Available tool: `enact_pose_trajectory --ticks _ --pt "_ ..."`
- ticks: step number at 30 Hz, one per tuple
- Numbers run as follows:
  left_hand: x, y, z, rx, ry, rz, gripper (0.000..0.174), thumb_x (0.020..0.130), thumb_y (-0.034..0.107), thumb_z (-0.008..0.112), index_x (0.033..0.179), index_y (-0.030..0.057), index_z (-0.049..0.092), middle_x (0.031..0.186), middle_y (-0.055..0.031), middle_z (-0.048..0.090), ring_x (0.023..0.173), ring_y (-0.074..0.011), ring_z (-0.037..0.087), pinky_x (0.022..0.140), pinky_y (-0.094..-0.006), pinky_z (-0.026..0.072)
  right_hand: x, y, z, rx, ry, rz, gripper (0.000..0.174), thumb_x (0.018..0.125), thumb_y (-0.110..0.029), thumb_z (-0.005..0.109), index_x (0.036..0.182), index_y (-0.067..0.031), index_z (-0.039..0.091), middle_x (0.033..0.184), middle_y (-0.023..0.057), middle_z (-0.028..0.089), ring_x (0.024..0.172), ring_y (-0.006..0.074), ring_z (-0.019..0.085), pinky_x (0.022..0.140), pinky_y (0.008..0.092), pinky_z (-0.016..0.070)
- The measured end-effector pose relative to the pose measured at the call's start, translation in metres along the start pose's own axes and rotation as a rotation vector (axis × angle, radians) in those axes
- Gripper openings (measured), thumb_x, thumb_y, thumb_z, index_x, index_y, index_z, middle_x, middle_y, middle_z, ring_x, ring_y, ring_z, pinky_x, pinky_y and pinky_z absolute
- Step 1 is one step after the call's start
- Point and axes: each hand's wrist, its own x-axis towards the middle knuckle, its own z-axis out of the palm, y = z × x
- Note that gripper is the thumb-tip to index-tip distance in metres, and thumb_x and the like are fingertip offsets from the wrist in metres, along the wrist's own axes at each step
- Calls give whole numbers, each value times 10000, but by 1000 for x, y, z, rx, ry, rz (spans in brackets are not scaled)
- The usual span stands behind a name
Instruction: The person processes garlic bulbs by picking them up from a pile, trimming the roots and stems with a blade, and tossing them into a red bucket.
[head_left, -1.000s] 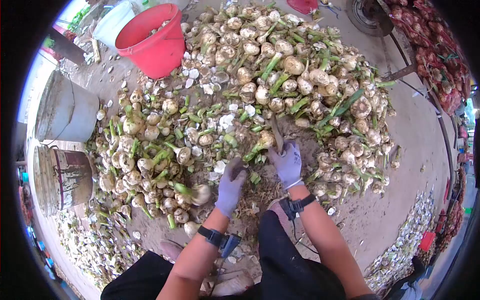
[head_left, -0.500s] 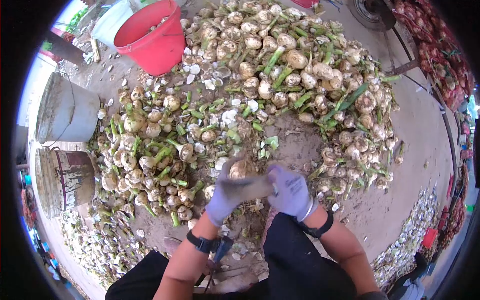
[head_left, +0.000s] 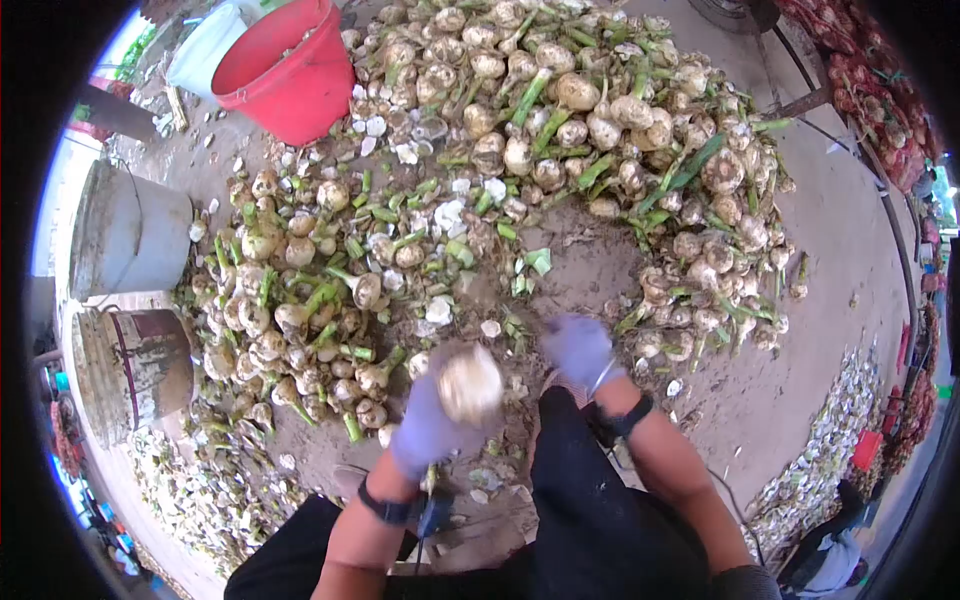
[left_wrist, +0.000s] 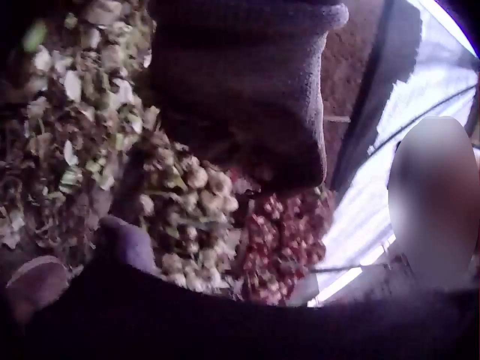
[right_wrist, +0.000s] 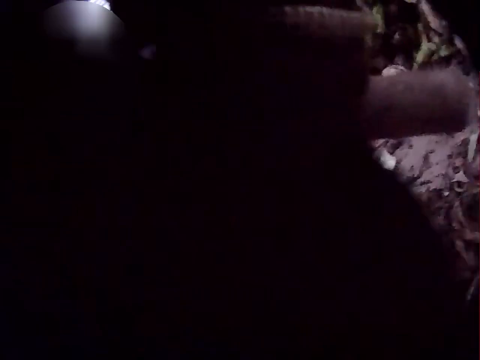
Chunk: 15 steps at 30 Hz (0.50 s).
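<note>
A pale, trimmed-looking garlic bulb point(head_left: 471, 385) is blurred by motion in the head view. My gloved left hand point(head_left: 430, 425) grips it from its left side, fingers curled round it. To the right, above the knee, my gloved right hand point(head_left: 578, 350) has its fingers curled; the knife it grips is hard to make out through the blur. The two hands are apart. A large pile of stalked garlic bulbs point(head_left: 575, 92) lies beyond them, and a smaller heap point(head_left: 262, 318) lies left of the left hand. The right wrist view is mostly dark.
A red bucket point(head_left: 300, 95) stands at the back left beside a pale bucket point(head_left: 205, 50). Two stained buckets point(head_left: 135, 230) point(head_left: 150, 370) line the left side. Peel scraps point(head_left: 437, 312) litter the ground between the heaps. Red net sacks point(head_left: 865, 100) hang at the right.
The left hand has taken hold of a bulb and drawn back toward the body. The knife crossed in front of the bulb half a second ago; the right hand has since moved away from it.
</note>
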Motion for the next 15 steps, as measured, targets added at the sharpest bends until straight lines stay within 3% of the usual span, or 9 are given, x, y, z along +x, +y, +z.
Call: enact_pose_trajectory --ticks 2,3,5,6,7,9,11,13,15 --pt "-6 48 -8 264 -99 224 751 572 253 842 1194 10 500 1041 -162 594 966 -257 608 839 -365 494 -4 26 -24 57 13 143 273 779 -237 598 887 10 638 776 185 656 733 367 639 693 434 504" --pt "-1 47 -14 271 -79 215 751 572 253 842 1194 10 500 1041 -162 594 966 -257 608 839 -365 494 -6 31 -30 103 3 263 315 822 -286 600 885 19 648 797 209 656 752 348 652 697 413 508" --pt "22 29 -21 749 151 386 821 578 284 866 1251 10 483 1132 -128 561 1036 -244 574 918 -366 466 -21 5 -40 272 14 253 320 805 -282 627 909 20 650 774 186 658 729 314 655 699 395 510" --pt "29 11 -20 694 228 276 828 587 284 882 1255 1 482 1158 -131 535 1076 -230 543 930 -353 456 -20 -7 -48 430 32 232 331 787 -277 654 933 20 651 751 162 660 707 279 658 701 377 512" --pt "35 0 -14 468 326 260 832 592 230 882 1274 4 463 1150 -125 543 1045 -218 562 916 -348 472 -20 -16 -54 422 48 230 331 787 -277 654 933 20 651 751 162 660 707 279 658 701 377 512" --pt "29 -8 -4 -311 232 -22 825 619 171 866 1302 10 433 1167 -115 550 1026 -199 575 905 -340 489 -39 -32 -54 730 -196 229 374 824 -331 628 897 36 647 830 220 658 785 366 647 725 397 500" --pt "22 5 4 -410 84 -21 755 703 167 809 1320 6 405 1180 -106 557 1026 -198 593 891 -340 507 -56 -40 -49 681 -118 188 364 820 -319 627 897 37 636 850 224 654 796 369 641 723 396 496" --pt "15 11 16 -874 -30 -157 560 753 124 708 1239 31 445 1063 -74 562 918 -186 583 780 -286 493 -56 -43 -57 619 -15 133 354 817 -308 627 896 37 625 869 229 650 807 373 636 721 396 491" --pt "11 20 25 -869 22 -234 446 773 120 659 1173 33 484 1035 -65 559 925 -178 578 765 -289 491 -61 -43 -63 512 6 -115 343 818 -280 611 926 46 615 901 233 647 846 375 633 747 400 492"
